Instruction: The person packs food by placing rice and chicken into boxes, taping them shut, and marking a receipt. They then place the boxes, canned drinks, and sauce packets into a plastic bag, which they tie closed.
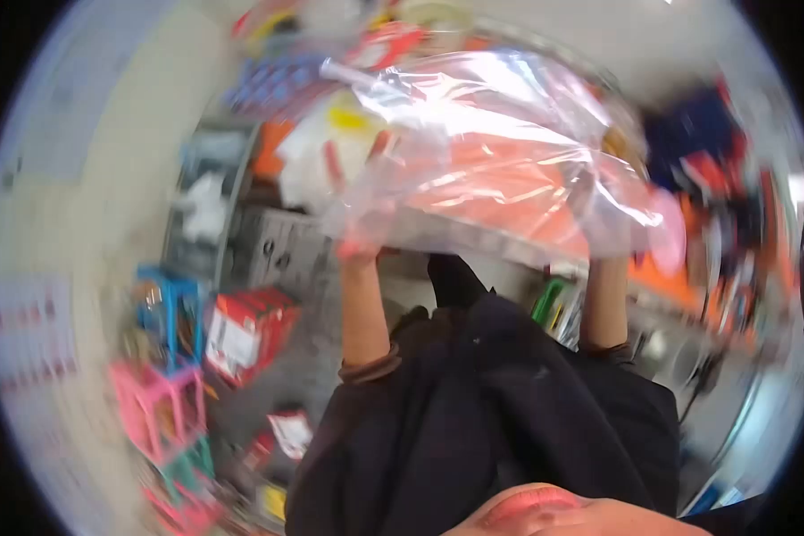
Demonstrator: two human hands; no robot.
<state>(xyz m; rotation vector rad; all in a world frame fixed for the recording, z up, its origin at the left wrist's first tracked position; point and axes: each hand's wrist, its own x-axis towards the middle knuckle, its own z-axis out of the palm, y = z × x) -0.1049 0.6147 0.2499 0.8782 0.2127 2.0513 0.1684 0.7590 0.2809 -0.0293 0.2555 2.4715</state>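
A large clear plastic bag point(491, 116) is spread out in front of me, wrinkled and shiny, above an orange surface that shows through it. My left hand point(366, 228) grips its near left edge, fingers partly veiled by the film and blurred. At the opposite side, my right hand point(609, 219) holds the bag too, seen mostly through the plastic. Just beyond my left hand lies a white packet point(317, 165) with yellow and red marks. A pink rounded thing point(668, 230) sits to the right of my right hand.
Stacked plastic stools, blue point(180, 308) and pink point(156, 411), stand at the left by the wall. Near them on the floor is a red and white box point(248, 335). Dark cloth point(696, 134) and various goods crowd the right side.
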